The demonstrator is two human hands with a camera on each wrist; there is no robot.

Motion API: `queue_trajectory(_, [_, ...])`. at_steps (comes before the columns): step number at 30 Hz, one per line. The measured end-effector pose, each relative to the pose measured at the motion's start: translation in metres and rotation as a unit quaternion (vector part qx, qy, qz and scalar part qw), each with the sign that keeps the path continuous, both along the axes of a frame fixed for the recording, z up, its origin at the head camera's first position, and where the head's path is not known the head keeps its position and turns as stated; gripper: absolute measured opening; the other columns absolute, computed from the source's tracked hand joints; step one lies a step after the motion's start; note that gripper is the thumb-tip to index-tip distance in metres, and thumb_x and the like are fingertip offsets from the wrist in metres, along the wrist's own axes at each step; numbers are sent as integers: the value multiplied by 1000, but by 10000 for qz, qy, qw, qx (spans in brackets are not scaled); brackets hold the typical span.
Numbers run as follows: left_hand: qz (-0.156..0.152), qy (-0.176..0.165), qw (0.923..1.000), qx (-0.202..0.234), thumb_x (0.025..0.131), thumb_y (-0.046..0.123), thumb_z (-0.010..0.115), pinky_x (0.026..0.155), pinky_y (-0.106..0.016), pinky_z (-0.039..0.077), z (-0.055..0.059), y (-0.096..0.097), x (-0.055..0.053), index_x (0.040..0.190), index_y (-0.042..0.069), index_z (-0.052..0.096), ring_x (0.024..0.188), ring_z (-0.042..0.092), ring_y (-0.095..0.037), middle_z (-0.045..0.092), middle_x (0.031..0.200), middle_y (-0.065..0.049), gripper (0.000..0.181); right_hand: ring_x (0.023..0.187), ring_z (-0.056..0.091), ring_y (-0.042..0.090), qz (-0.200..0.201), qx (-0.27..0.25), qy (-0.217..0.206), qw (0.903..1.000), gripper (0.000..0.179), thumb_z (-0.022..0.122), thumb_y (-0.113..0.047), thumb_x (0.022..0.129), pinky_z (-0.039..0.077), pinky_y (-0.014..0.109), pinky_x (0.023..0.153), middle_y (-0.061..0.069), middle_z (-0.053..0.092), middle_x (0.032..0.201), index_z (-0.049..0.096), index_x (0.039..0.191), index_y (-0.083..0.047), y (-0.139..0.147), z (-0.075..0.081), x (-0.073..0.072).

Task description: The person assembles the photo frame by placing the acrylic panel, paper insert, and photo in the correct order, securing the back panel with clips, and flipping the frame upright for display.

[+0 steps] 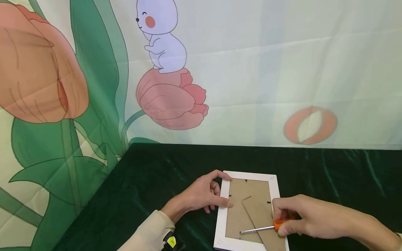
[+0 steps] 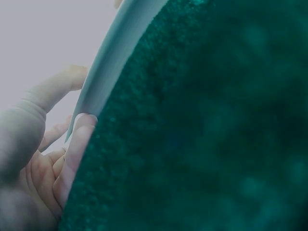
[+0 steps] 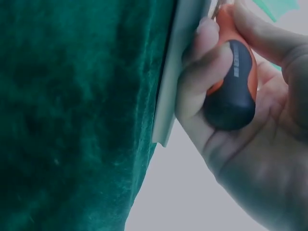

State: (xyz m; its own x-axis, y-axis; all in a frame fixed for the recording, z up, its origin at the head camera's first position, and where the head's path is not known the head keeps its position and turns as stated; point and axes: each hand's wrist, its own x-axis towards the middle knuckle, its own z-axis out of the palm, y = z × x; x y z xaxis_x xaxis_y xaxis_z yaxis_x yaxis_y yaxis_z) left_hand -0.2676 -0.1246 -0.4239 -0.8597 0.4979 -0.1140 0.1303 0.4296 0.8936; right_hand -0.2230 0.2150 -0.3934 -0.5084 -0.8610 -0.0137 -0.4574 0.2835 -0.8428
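Note:
A white picture frame (image 1: 221, 223) lies face down, its brown backing board (image 1: 254, 190) showing. My left hand (image 1: 201, 193) grips the frame's left side, thumb on top; in the left wrist view, fingertips (image 2: 85, 120) meet the edge's side. My right hand (image 1: 309, 218) holds a screwdriver by its orange and black handle (image 3: 230, 108), the knuckles beside the frame's right edge. The metal shaft (image 1: 259, 229) crosses low over the board, its tip near the lower-left inner edge by a small dark tab. Whether the tip touches the tab I cannot tell.
Small black tabs (image 1: 246, 180) stand along the frame's inner edge. A slanted stand leg (image 1: 270, 237) lies on the board. Dark green velvet cloth (image 1: 150, 181) covers the table. Behind it hangs a curtain (image 1: 238, 87) printed with tulips and a white animal.

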Motion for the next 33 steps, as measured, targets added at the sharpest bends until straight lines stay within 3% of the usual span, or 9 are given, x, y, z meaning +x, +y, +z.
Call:
queue_trajectory(9, [19, 49, 10000, 24, 83, 21, 92, 46, -30, 54, 2, 0, -1, 135, 26, 61, 53, 61, -19, 61, 73, -6, 60, 71, 57, 1, -3, -230, 35, 9997, 8, 72, -20, 102, 51, 24, 56, -15, 61, 85, 64, 104, -21, 3, -2, -1])
queue_trajectory(15, [10, 21, 10000, -19, 84, 23, 92, 46, -30, 54, 1, 1, -1, 136, 24, 61, 54, 60, -18, 61, 74, -5, 60, 65, 56, 2, -275, -206, -184, 9992, 8, 71, -19, 103, 50, 26, 46, -11, 64, 86, 64, 108, -21, 4, 0, 1])
queue_trajectory(27, [86, 40, 9999, -35, 84, 25, 93, 46, -30, 54, 0, 0, 1, 134, 27, 62, 53, 60, -19, 62, 74, -6, 59, 66, 61, 15, -1043, -111, 460, 9934, 12, 73, -22, 103, 53, 31, 47, -7, 66, 86, 63, 110, -22, 10, 13, 1])
queue_trajectory(33, [56, 22, 10000, 5, 84, 25, 92, 46, -29, 54, 0, 1, 2, 134, 26, 62, 53, 60, -19, 62, 74, -6, 59, 66, 60, 15, -1211, -162, 679, 9902, 13, 73, -20, 103, 53, 30, 48, -9, 63, 82, 63, 111, -23, 15, 17, 1])
